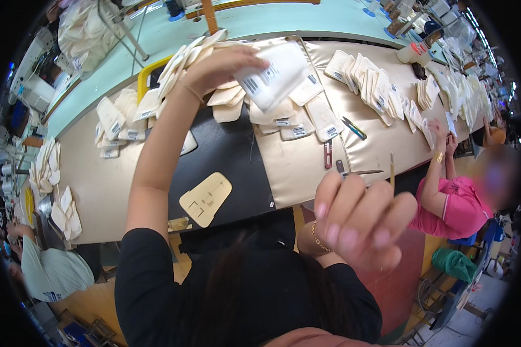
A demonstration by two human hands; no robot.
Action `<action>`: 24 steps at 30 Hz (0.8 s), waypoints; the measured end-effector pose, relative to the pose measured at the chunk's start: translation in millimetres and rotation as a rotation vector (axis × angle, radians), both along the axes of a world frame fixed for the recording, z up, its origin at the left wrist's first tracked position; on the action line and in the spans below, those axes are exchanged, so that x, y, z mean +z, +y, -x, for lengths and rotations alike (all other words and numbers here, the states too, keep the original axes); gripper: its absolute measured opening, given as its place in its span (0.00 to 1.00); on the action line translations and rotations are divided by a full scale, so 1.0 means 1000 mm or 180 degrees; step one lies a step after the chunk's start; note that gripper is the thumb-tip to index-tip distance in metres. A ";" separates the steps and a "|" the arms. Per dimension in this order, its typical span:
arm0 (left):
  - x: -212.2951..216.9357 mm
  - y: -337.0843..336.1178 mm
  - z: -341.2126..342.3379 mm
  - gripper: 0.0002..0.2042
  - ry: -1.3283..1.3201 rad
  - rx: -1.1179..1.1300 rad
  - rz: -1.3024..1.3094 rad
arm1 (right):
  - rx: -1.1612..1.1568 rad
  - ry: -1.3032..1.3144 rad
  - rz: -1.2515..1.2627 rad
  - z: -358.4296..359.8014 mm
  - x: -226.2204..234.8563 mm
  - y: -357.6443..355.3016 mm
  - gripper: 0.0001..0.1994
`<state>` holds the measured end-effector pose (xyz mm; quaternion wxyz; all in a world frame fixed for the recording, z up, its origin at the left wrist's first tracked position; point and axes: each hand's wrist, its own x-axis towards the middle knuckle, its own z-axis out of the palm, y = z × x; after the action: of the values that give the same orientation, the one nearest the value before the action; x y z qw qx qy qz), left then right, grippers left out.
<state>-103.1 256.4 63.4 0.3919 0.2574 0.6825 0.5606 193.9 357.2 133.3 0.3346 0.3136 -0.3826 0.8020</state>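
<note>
left hand: my fingers pinch one cream fabric piece with a barcode label, raised above the beige padded table.
right hand: fingers curled near my chest; whether it grips anything, i cannot tell.
handling: looks light and floppy; best pinched at an edge.
count: one piece held, dozens more in fanned cream stacks; one tan cardboard template; two scissors.

table cover glossy beige sheet, black mat matt, cut pieces matt cream cloth, template matt card.
</note>
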 end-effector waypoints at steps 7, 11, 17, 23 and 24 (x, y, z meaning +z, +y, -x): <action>-0.032 -0.021 -0.009 0.22 0.0757 -0.0338 0.0566 | -0.1201 -0.1007 -0.0716 -0.035 -0.036 -0.018 0.14; -0.027 -0.028 -0.028 0.20 0.1004 0.0049 0.0026 | -0.1139 -0.1365 -0.0648 -0.046 -0.055 -0.021 0.10; -0.060 0.004 -0.097 0.19 0.5507 0.0039 0.1302 | -0.1220 -0.1749 -0.1217 -0.050 -0.075 -0.035 0.05; -0.115 -0.023 -0.155 0.26 0.5243 -0.0343 0.1407 | -0.1595 -0.1936 -0.1457 -0.062 -0.083 -0.029 0.03; -0.115 -0.031 -0.158 0.26 0.5183 -0.0420 0.1367 | -0.1676 -0.2023 -0.1420 -0.065 -0.086 -0.028 0.03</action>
<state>55.2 225.4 -51.4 -0.1500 0.5404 0.8273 0.0341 259.1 329.6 47.4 0.3173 0.0091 -0.6958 0.6443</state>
